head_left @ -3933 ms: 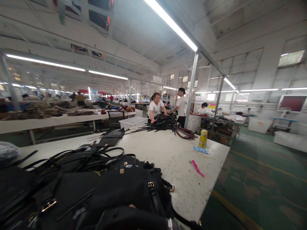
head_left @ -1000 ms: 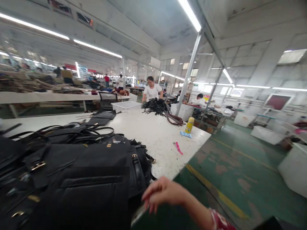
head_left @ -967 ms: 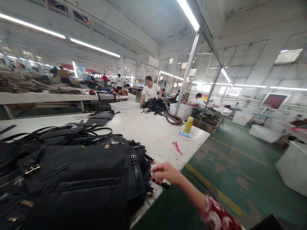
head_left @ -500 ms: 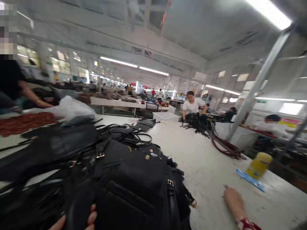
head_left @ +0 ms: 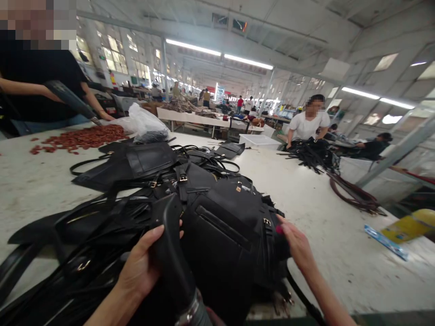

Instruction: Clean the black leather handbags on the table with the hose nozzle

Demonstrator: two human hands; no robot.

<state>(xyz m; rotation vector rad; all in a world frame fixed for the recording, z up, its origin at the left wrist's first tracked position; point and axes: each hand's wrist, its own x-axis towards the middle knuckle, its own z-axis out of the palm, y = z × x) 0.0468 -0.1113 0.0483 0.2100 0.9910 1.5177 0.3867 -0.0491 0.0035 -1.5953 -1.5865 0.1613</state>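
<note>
A black leather backpack [head_left: 220, 199] with a long zip slot and gold buckles lies on top of a pile of black leather pieces and straps. My left hand [head_left: 144, 258] is closed around a black curved hose nozzle [head_left: 171, 244], which has a metal clamp and a hose below it and covers part of the backpack. At the backpack's right side, beside a buckle, my right hand [head_left: 295, 242] has its fingers bent onto the edge. A small pink-red spot shows by its fingertips, too blurred to name.
Reddish-brown small pieces [head_left: 84, 138] and a plastic bag [head_left: 149, 122] lie at the far left, where a co-worker holds a black hose nozzle [head_left: 70, 99]. Another person handles black straps [head_left: 311, 151]. Brown straps [head_left: 356, 194], a yellow container [head_left: 409, 226] and a blue packet [head_left: 385, 242] are on the right.
My right hand has moved left from the bare tabletop near the yellow container to the backpack's side. More of the hose nozzle in my left hand shows. The yellow container now lies tilted over.
</note>
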